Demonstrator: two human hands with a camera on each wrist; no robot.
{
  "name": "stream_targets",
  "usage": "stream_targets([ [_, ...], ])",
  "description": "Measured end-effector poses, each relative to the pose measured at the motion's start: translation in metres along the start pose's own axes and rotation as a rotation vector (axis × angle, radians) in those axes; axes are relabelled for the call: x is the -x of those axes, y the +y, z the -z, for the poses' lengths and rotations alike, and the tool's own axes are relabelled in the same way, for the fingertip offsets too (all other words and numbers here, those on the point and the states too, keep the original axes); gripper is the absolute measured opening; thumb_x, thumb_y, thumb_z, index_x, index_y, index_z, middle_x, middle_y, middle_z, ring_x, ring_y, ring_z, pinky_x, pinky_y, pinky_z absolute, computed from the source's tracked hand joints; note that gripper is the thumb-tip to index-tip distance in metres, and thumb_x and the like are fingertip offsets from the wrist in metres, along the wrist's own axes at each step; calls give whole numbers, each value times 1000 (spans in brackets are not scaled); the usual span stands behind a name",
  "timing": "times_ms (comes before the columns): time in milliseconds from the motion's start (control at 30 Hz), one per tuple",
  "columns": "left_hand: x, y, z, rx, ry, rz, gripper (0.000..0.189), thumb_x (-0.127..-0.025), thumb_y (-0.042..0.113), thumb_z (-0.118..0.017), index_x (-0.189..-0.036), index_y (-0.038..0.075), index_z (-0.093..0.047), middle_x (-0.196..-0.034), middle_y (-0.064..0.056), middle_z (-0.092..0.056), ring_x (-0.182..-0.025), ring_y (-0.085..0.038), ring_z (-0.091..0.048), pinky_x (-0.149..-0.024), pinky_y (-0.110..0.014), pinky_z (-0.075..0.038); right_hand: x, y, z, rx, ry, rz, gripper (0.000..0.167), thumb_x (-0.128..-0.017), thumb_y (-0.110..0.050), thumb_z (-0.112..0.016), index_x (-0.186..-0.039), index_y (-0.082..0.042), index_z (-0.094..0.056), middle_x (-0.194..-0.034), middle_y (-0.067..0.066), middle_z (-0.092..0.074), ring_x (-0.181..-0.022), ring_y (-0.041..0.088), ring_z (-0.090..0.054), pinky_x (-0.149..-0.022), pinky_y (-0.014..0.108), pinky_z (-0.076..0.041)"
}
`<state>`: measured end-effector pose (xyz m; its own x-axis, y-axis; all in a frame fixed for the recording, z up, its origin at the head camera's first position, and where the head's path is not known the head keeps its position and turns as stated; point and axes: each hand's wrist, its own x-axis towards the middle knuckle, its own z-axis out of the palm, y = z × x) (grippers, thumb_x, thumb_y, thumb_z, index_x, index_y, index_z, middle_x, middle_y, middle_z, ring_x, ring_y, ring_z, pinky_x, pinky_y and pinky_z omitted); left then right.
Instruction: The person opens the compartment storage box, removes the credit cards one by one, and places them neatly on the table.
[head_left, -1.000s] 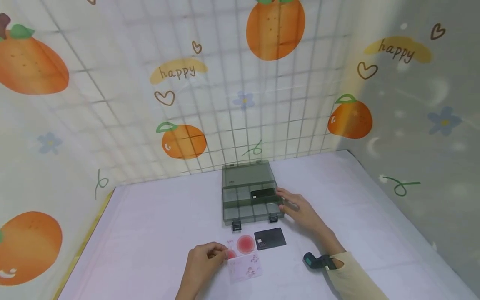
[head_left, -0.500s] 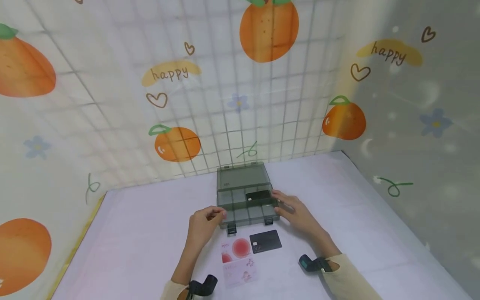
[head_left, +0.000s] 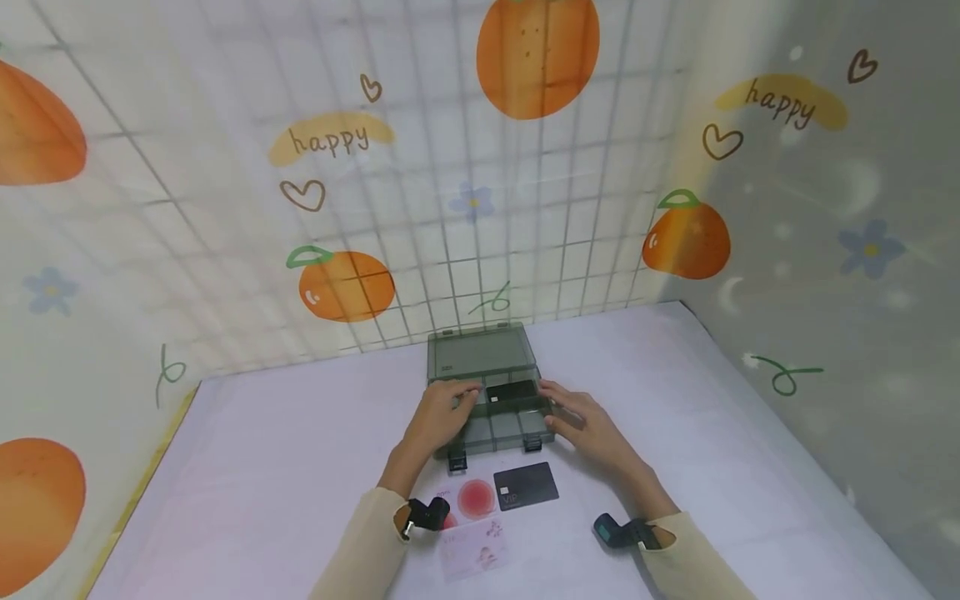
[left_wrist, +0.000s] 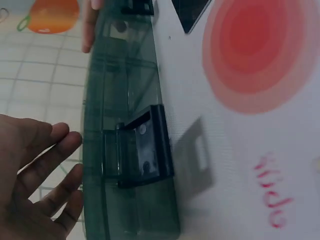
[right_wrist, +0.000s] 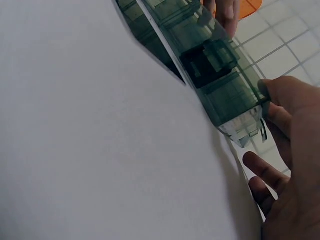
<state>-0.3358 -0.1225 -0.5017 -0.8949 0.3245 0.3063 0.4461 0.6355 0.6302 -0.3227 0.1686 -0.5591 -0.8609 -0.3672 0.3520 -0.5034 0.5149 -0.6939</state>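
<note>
A dark green see-through storage box (head_left: pixel 491 429) with small compartments stands with its lid (head_left: pixel 480 352) up. Inside it, towards the back right, lies a black card (head_left: pixel 512 392). My left hand (head_left: pixel 442 410) reaches over the box's left side, its fingertips just left of that card. In the left wrist view its fingers (left_wrist: pixel 65 181) are loosely bent, with nothing visible between them. My right hand (head_left: pixel 588 423) steadies the box by its right end, thumb at the rim and index finger along the wall in the right wrist view.
In front of the box lie a black VIP card (head_left: pixel 527 486), a card with red circles (head_left: pixel 476 498) and a pale pink card (head_left: pixel 474 550). Two black latches (head_left: pixel 457 460) stick out at the box's front. A patterned curtain (head_left: pixel 420 183) rises behind the white table (head_left: pixel 300 450).
My left hand has left the red-circle card and moved up and forward over the box's left side. The right hand stays at the box's right end. The view has shifted slightly.
</note>
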Motion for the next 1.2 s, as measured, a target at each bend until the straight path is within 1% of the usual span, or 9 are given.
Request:
stream_targets([
  [133, -9, -1, -2, -44, -66, 3, 27, -103, 17, -57, -123, 7, -72, -124, -12, -69, -110, -30, -63, -93, -50, -50, 1, -3, 0, -16, 1, 1, 50, -99, -27, -64, -146, -13, -54, -156, -4, -42, -132, 27, -45, -106, 59, -35],
  [333, -16, -2, -6, -142, -133, 16, 28, -103, 21, -58, -123, 8, -72, -125, -9, -69, -111, -29, -63, -91, -49, -50, 0, -4, -2, -17, -4, -12, 49, -99, -30, -65, -145, -15, -54, -156, -9, -41, -132, 25, -45, -107, 57, -35],
  [533, -21, -1, -12, -220, -200, 65, 32, -104, 31, -54, -120, 11, -75, -121, -8, -70, -121, -33, -58, -98, -54, -37, -1, -3, -2, -28, -3, 14, 49, -99, -28, -65, -145, -13, -55, -156, -6, -42, -132, 27, -45, -106, 57, -35],
  [700, -25, 3, -14, -207, -239, 79, 36, -105, 36, -51, -121, 15, -75, -121, -6, -70, -123, -34, -57, -103, -62, -31, -2, -2, -2, -28, 2, 33, 49, -99, -27, -65, -145, -13, -55, -155, -4, -43, -132, 28, -45, -107, 56, -35],
  [833, -28, 5, -16, -193, -232, 80, 36, -105, 37, -51, -123, 14, -74, -121, -6, -70, -123, -33, -57, -100, -60, -33, -2, 0, -2, -34, 6, 19, 49, -99, -27, -66, -145, -15, -55, -155, -6, -43, -131, 26, -45, -107, 56, -35],
  [900, -29, 5, -17, -163, -204, 104, 37, -105, 35, -51, -124, 12, -73, -109, -8, -74, -114, -31, -62, -101, -60, -34, -2, 1, -2, -34, 5, 10, 49, -99, -28, -65, -145, -15, -55, -155, -7, -43, -131, 25, -45, -107, 55, -35],
  [1067, -35, 5, -19, -57, -114, 212, 36, -105, 29, -52, -123, 4, -71, -104, -12, -75, -102, -29, -66, -98, -54, -45, -1, 2, -1, -29, 6, -3, 49, -99, -30, -65, -145, -17, -55, -155, -9, -43, -131, 24, -45, -107, 56, -35],
  [1100, -36, 6, -19, -42, -108, 234, 36, -105, 28, -52, -122, 4, -72, -112, -13, -73, -104, -30, -66, -95, -51, -49, -1, 2, 0, -26, 7, -7, 49, -99, -30, -65, -145, -18, -55, -155, -9, -43, -131, 23, -45, -107, 56, -35],
  [1200, -38, 9, -19, 0, -127, 308, 37, -105, 30, -51, -115, 4, -75, -110, -13, -73, -95, -29, -66, -83, -47, -53, 0, 3, 1, -32, 9, -12, 49, -99, -30, -65, -145, -18, -55, -155, -9, -43, -131, 24, -45, -107, 56, -35],
])
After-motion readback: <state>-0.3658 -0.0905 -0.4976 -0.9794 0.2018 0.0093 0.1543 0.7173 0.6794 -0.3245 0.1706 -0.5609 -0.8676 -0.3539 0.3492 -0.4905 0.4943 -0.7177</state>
